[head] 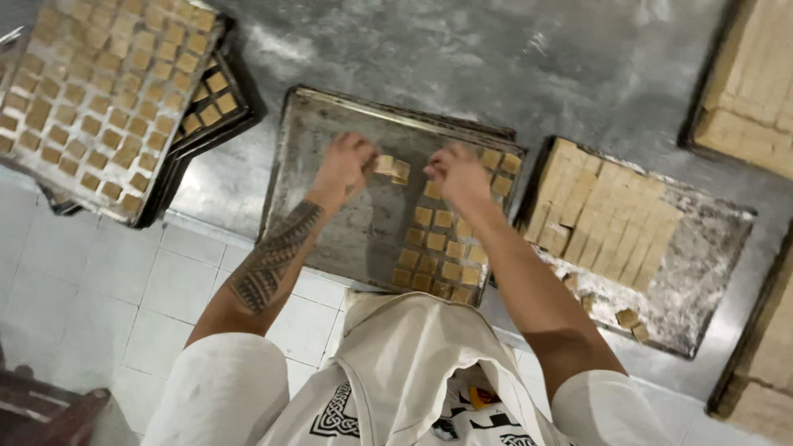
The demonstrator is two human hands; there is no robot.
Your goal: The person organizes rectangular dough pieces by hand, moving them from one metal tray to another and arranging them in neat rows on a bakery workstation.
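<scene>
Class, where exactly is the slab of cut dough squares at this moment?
In the head view, the slab of cut dough squares lies on a floured tray at the person's right, beside the baking tray under both hands.

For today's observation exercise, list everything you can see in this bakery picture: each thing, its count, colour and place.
Baking tray: one, grey metal, centre, partly filled.
Dough squares: many, tan, in rows on the tray's right part.
Stacked trays: several, dark, top left, full of squares.
Cut dough slab: one, tan, floured board at right.
Counter: grey, floury.
Floor tiles: white, lower left.
Apron: one, cream.
Left hand: holds squares; tattooed forearm.
Right hand: placing squares.
</scene>
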